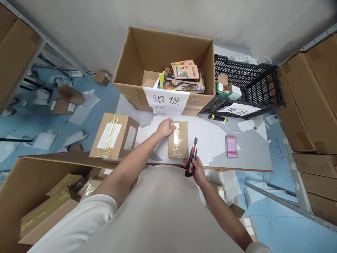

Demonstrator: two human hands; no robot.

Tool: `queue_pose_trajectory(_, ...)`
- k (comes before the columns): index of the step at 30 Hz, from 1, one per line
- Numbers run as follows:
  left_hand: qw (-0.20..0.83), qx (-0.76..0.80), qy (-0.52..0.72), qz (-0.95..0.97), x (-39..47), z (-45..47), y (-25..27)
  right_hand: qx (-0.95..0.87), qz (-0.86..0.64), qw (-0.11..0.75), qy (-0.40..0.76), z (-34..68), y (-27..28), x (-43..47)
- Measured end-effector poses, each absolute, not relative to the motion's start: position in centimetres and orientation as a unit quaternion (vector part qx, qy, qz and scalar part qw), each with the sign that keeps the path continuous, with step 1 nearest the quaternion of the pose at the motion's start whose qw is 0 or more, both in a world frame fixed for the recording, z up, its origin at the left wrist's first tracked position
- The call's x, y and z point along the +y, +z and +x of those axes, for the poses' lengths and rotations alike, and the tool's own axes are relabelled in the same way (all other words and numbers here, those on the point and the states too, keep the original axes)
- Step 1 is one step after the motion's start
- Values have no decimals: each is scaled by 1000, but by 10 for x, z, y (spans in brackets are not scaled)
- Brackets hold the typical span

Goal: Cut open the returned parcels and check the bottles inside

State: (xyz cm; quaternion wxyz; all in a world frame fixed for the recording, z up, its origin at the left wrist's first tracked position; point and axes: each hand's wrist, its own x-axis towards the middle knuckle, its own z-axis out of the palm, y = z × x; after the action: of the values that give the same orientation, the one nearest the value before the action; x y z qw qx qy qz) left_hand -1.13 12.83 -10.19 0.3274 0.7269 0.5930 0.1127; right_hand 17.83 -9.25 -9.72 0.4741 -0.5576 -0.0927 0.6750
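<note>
A small taped cardboard box (pixel 181 140) lies on the white table (pixel 252 158) in front of me. My left hand (pixel 165 128) grips its upper left corner, fingers closed on the edge. In my right hand (pixel 198 168) is a red and black utility knife (pixel 191 161), its blade out and pointing away from me. The knife is just right of the small box, near the table's front edge. Clear tape runs down the middle of the box's top.
Behind stands a big open carton (pixel 126 88) with books (pixel 184 72) and a paper sign. A black crate (pixel 252 88) is on its right, with a yellow-black tool (pixel 218 118) and a blurred pink phone-like object (pixel 231 147) nearer. Another taped box (pixel 113 137) sits left.
</note>
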Motion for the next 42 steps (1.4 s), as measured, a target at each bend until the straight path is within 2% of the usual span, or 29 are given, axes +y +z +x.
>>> queue_pose_trajectory(3, 275, 707, 113, 642, 89, -35, -103, -125, -581, 511, 621, 194, -105, -64)
queue_pose_trajectory(7, 316, 751, 71, 575, 27, -59, -107, -199, -590, 523, 582, 214, -114, -19)
queue_pose_trajectory(10, 254, 737, 165, 605, 10, -59, -109, -258, -597, 483, 585, 227, -114, -7)
queue_pose_trajectory(12, 203, 668, 192, 690, 17, -53, -106, -287, -616, 446, 583, 237, -111, -15)
queue_pose_trajectory(15, 181, 535, 126, 815, 36, -43, -98, -302, -646, 381, 588, 250, -109, -38)
queue_pose_trajectory(18, 177, 485, 58, 855, 49, -35, -95, -298, -643, 341, 617, 253, -109, -58)
queue_pose_trajectory(23, 176, 490, 29, 853, 49, -30, -101, -302, -624, 325, 643, 247, -108, -69)
queue_pose_trajectory(33, 185, 512, 60, 837, 51, -29, -105, -377, -596, 214, 676, 284, -108, -30)
queue_pose_trajectory(42, 186, 521, 69, 830, 49, -26, -104, -477, -610, 120, 621, 304, -93, -27)
